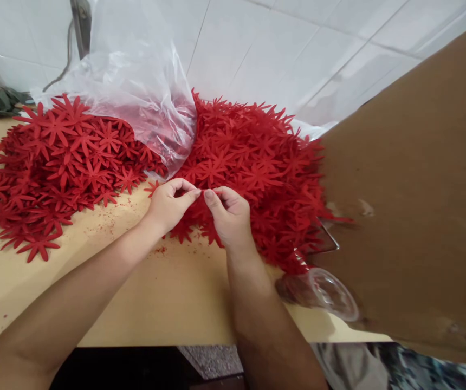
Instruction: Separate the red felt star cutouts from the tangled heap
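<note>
My left hand (173, 205) and my right hand (230, 212) meet over the front of a large heap of red flower-shaped cutouts (253, 157). Each has thumb and forefinger pinched together, the tips almost touching. A small red piece (217, 191) shows at the fingertips; the fingers cover most of it, so its full shape is hidden. To the left lies a second pile of red flower-shaped cutouts (66, 157), with thin, many-petalled shapes stacked loosely. A clear plastic bag (147, 92) drapes over the back of that pile and separates it from the larger heap.
A big brown cardboard sheet or box side (412, 206) stands at the right. Beside it, a clear plastic cup (334, 295) lies tipped over near the front edge of the wooden table (168, 303). Red crumbs dot the tabletop. White tiles (257, 49) line the wall behind.
</note>
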Action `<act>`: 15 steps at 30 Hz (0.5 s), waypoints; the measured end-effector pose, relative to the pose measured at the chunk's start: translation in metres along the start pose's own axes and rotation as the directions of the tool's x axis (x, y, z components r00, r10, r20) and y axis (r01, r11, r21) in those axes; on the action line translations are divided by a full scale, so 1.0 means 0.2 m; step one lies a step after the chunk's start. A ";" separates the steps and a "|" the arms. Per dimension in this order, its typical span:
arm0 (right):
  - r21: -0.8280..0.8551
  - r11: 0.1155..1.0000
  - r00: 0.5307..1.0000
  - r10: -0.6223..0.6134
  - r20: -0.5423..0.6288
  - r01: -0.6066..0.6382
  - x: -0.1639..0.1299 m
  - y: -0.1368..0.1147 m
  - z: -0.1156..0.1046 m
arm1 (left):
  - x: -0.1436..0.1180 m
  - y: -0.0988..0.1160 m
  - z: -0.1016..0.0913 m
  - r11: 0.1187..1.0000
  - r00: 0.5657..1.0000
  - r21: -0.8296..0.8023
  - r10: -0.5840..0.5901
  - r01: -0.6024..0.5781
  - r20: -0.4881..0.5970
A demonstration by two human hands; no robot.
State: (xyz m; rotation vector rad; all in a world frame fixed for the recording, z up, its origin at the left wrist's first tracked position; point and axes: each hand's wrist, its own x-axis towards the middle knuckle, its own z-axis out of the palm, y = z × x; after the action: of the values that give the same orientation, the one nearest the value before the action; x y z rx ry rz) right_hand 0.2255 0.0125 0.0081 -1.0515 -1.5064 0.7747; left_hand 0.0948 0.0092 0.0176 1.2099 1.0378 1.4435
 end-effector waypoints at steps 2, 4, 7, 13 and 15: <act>0.011 1.000 0.995 -0.014 -0.094 0.015 0.01 0.00 -0.03 | 0.03 0.01 -0.05 0.999 0.992 -0.046 -0.022 0.017 -0.123; 0.043 0.999 0.972 -0.014 -0.234 0.025 0.03 0.02 -0.06 | 0.06 0.01 -0.10 0.993 0.972 -0.100 -0.084 0.064 -0.218; -0.004 0.997 0.905 -0.067 -0.420 0.072 0.07 0.05 -0.11 | 0.08 0.01 -0.14 0.982 0.964 -0.134 -0.159 0.133 -0.215; -0.370 0.911 0.866 -0.327 -0.378 0.182 0.05 0.06 -0.08 | 0.02 -0.04 -0.02 0.985 0.985 0.013 -0.171 0.171 -0.008; -0.366 0.899 0.898 -0.350 -0.266 0.242 0.03 0.02 -0.04 | 0.01 -0.06 0.00 0.981 0.982 0.042 -0.188 0.187 0.026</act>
State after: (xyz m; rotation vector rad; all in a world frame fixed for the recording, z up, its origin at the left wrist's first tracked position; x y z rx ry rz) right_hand 0.2347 0.0185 0.0075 -1.0890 -1.4856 0.1221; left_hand 0.0965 0.0126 0.0071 1.1262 1.1328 1.2605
